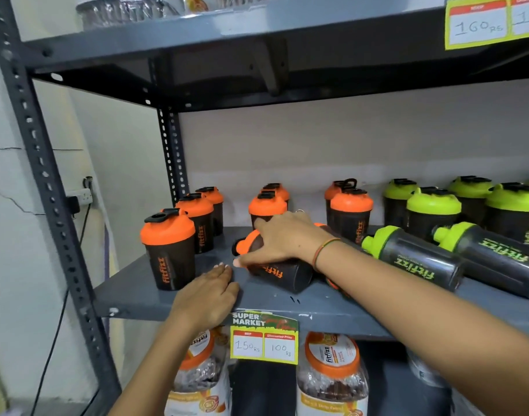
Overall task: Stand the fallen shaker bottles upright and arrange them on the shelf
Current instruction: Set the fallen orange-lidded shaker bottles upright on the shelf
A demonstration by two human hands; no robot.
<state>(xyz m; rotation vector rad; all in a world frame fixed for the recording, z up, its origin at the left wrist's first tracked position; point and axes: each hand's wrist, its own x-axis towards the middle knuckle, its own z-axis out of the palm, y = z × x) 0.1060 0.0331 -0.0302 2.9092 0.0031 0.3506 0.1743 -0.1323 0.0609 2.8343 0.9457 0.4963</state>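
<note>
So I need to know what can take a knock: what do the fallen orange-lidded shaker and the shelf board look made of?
The fallen orange-lidded shaker looks like plastic: a dark, smoky, slightly see-through body with printed lettering and a glossy opaque lid. The shelf board looks like painted sheet metal, matte grey with chipped spots along its front edge, on a perforated steel upright.

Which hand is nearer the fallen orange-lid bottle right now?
Right. The right hand lies on top of the fallen orange-lid bottle, fingers draped over it. The left hand rests flat on the shelf edge just left of it, not touching.
</note>
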